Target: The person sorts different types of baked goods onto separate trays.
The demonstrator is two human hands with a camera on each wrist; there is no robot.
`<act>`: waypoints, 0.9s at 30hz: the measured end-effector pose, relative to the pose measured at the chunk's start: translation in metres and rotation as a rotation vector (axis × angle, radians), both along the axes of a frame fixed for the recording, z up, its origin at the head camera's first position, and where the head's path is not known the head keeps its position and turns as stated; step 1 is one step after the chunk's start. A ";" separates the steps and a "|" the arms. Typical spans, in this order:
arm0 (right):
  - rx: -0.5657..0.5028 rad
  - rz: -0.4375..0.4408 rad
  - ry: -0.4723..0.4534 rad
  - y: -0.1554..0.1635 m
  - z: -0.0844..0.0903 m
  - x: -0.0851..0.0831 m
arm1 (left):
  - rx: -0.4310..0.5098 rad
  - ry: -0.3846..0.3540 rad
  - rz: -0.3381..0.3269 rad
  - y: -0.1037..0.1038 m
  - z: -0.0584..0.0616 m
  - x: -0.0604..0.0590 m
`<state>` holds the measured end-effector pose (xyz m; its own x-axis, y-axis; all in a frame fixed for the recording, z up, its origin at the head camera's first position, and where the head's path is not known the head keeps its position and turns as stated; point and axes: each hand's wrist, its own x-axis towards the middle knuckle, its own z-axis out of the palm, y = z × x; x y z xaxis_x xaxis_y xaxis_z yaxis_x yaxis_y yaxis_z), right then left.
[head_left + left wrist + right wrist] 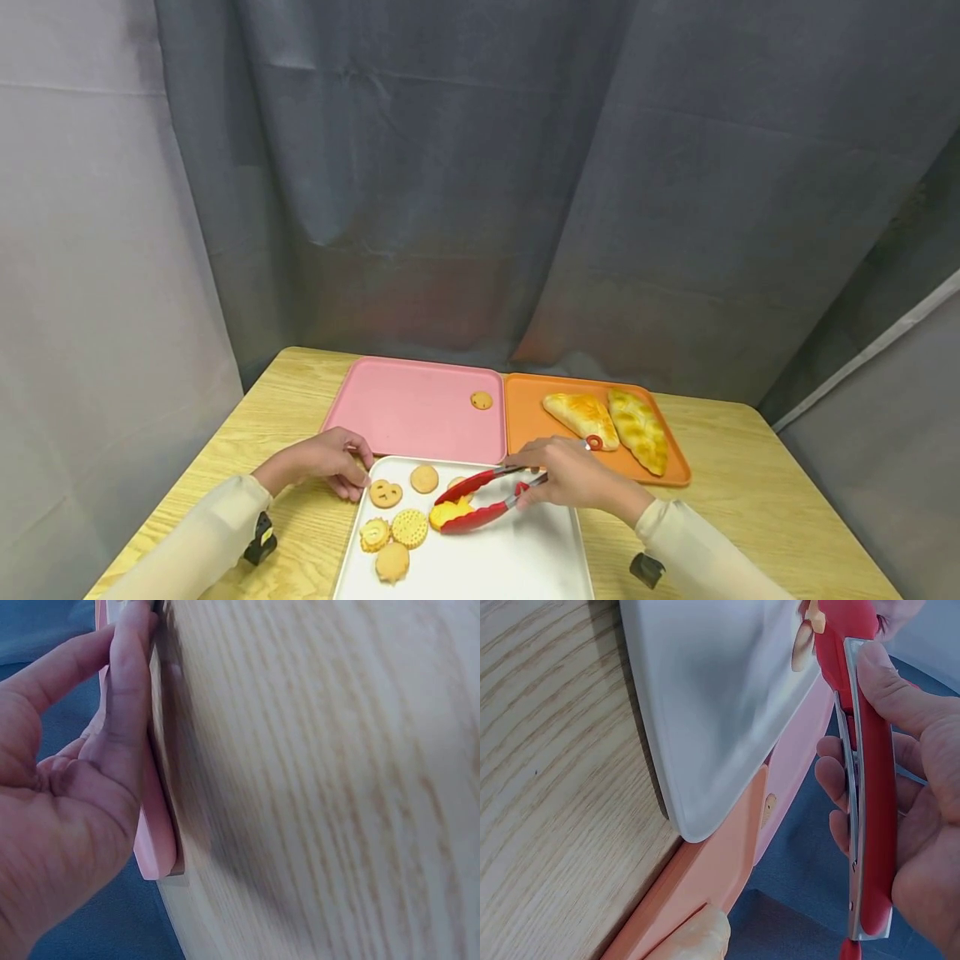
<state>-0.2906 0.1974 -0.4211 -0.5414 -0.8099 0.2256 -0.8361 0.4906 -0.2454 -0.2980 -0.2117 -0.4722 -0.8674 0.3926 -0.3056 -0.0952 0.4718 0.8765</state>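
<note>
My right hand [562, 472] grips a pair of red-and-silver tongs [877, 795]. The thumb lies along one arm, the fingers along the other. In the head view the red tong tips stand around a yellow cookie [442, 512] on the white tray [517, 558]. My left hand [330, 462] is at the tray's far left corner, with curled fingers holding its edge. Close by lie a pretzel-shaped cookie [386, 493], a plain round one [424, 478], a dotted round one [410, 528], a scalloped one [376, 534] and another tan one [392, 562].
Behind the white tray lies a pink tray [420, 408] with one small cookie [482, 400]. Beside it, an orange tray [525, 408] bears two large breads, a pale one [581, 412] and a yellow-brown one [637, 429]. Grey curtains [450, 167] surround the wooden table [750, 483].
</note>
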 end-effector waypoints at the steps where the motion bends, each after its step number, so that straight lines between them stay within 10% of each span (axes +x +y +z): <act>1: 0.001 0.001 0.002 0.000 0.000 0.000 | 0.001 0.000 0.000 0.000 0.000 0.000; 27: -0.033 -0.216 -0.095 0.003 0.028 -0.014 | 0.034 0.009 -0.024 -0.001 0.000 0.000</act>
<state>-0.3044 0.1999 -0.3935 -0.7211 -0.6662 0.1901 -0.6853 0.6458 -0.3367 -0.2975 -0.2123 -0.4727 -0.8604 0.4232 -0.2840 -0.0767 0.4434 0.8931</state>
